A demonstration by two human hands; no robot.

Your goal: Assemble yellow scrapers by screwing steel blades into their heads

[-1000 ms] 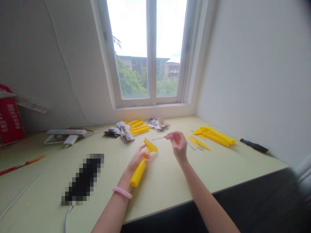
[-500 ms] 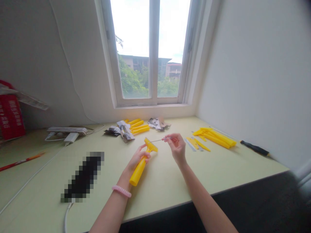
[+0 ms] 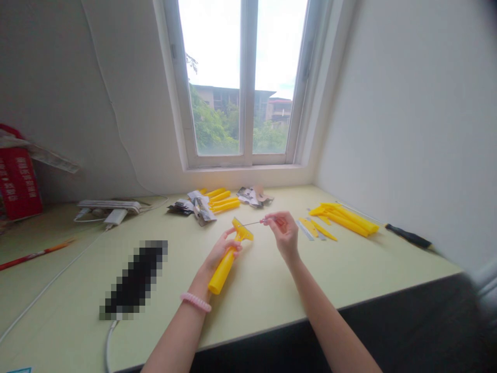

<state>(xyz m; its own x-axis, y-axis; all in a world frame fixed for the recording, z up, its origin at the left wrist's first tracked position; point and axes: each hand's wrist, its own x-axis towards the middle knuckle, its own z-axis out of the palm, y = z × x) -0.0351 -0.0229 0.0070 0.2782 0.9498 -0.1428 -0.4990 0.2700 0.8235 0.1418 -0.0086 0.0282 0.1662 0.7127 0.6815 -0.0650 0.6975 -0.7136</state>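
Note:
My left hand (image 3: 226, 249) is closed around the neck of a yellow scraper (image 3: 222, 272), its wide head up and its thick handle slanting down toward me. In my right hand (image 3: 285, 231) a thin screwdriver (image 3: 253, 223) is pinched between the fingertips. The screwdriver's shaft points left and its tip meets the scraper's head; whether it sits in a screw is too small to tell. To the right of my right hand lie flat yellow pieces and blades (image 3: 309, 228), with a pile of yellow handles (image 3: 347, 220) beyond them.
Packaged yellow scrapers (image 3: 223, 199) and crumpled wrappers (image 3: 254, 196) lie near the window. A black-handled tool (image 3: 409, 237) rests at the right wall. On the left are a power strip (image 3: 106, 207), a pixelated dark object (image 3: 135, 280) with a white cable, and a red stick (image 3: 37, 254).
The view has shifted slightly. Both hands keep nearly the same pose, with the screwdriver tip still at the scraper's head.

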